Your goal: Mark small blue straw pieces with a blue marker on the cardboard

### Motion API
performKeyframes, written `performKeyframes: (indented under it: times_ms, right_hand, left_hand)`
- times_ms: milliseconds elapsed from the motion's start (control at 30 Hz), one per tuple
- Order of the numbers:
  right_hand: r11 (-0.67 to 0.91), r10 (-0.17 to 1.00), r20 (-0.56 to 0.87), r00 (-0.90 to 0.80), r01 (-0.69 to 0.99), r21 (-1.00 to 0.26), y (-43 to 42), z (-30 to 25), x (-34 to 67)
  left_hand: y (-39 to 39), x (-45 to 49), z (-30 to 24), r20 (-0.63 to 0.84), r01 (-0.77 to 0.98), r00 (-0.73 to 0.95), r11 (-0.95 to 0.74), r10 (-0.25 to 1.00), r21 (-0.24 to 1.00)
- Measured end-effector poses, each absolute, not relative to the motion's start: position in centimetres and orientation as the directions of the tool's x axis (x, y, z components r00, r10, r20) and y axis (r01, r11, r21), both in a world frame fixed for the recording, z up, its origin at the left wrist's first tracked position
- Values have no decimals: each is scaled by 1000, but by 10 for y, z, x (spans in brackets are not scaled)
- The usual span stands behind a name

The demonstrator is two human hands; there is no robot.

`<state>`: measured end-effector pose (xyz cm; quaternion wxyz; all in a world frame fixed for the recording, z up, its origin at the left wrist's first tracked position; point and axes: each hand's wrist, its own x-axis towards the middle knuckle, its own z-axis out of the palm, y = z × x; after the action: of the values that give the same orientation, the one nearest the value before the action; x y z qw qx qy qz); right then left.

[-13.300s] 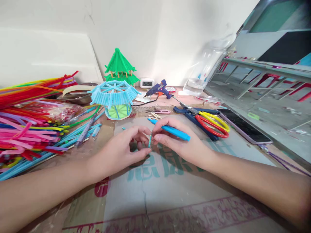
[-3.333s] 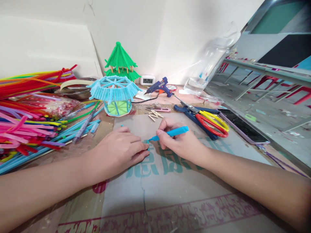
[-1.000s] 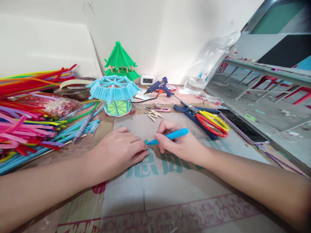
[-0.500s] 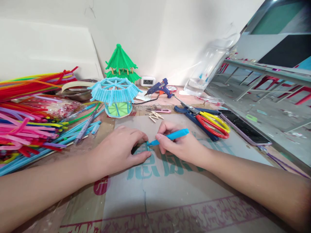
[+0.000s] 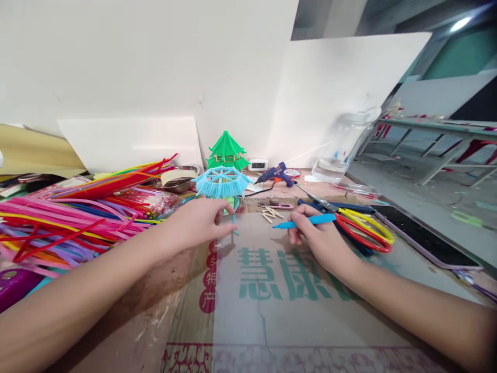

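My left hand [image 5: 198, 220] is closed in a pinch on a short, thin blue stick [image 5: 235, 226], which stands nearly upright between thumb and fingers. Just behind that hand is a small pavilion model with a light-blue fuzzy roof frame [image 5: 222, 182]; its lower part is partly hidden by my fingers. A blue marker [image 5: 306, 221] lies across my right hand [image 5: 310, 230], its tip pointing left, apart from the stick. Several short pale wooden sticks [image 5: 271, 214] lie on the printed cardboard [image 5: 248, 321] between the hands.
Bundles of coloured pipe cleaners [image 5: 81, 223] cover the left side. Behind stand a green roofed model [image 5: 226, 150], a small digital clock [image 5: 258, 165], and a glue gun [image 5: 276, 175]. To the right are red-and-yellow-handled scissors [image 5: 365, 228], a phone [image 5: 427, 235] and a clear water jug [image 5: 344, 145].
The marker tip has come away from the blue stick as my right hand moved right. My left hand now holds the stick nearer the light-blue model. The head view has tilted up.
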<state>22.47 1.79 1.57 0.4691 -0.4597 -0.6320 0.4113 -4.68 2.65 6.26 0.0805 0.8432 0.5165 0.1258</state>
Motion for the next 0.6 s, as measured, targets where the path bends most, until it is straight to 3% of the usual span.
performKeyframes:
  times_ms: [167,600]
  right_hand:
    - [204,976,187,-113,159,-966,22,15,222]
    - [128,979,109,-170,109,-986,21,14,225]
  left_hand:
    - [39,-61,61,-17,859,468,-451,883,244]
    - [40,-46,35,70,802,567,-570,821,178]
